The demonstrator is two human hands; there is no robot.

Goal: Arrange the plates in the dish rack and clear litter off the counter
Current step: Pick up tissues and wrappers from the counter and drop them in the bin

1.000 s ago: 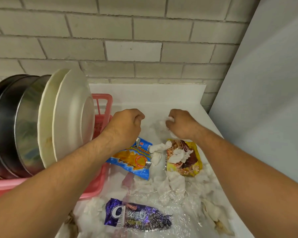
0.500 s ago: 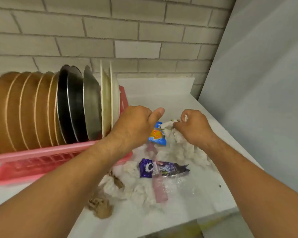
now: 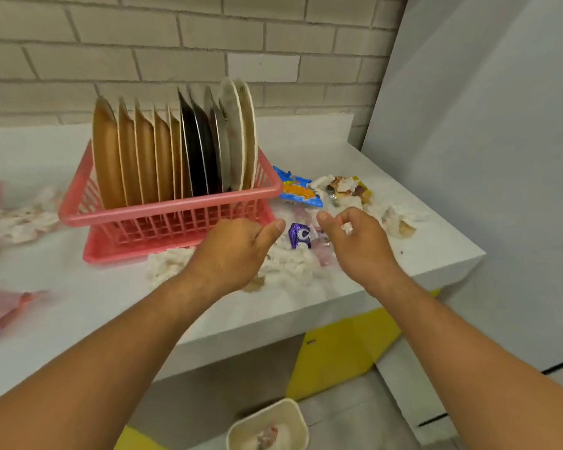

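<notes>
A pink dish rack (image 3: 163, 212) on the white counter (image 3: 111, 306) holds several plates on edge: brown ones (image 3: 111, 157), dark metal ones (image 3: 197, 151) and white ones (image 3: 241, 134). To its right lies litter: a blue and orange wrapper (image 3: 298, 190), a purple wrapper (image 3: 301, 235), a yellow wrapper with tissue (image 3: 348, 186) and white tissue scraps (image 3: 290, 261). My left hand (image 3: 238, 251) is a loose fist in front of the rack's right corner; what it holds is hidden. My right hand (image 3: 358, 241) is closed on a small white tissue scrap (image 3: 347, 227).
A cream bin (image 3: 270, 427) with tissue in it stands on the floor below the counter's edge. More crumpled tissue (image 3: 20, 219) and pink plastic (image 3: 7, 310) lie at the left. A grey wall panel (image 3: 488, 157) bounds the right side; brick wall behind.
Both hands have pulled back from the litter pile toward the counter's front edge, the right hand carrying a tissue scrap. The view has drawn back and now shows the whole rack and the bin.
</notes>
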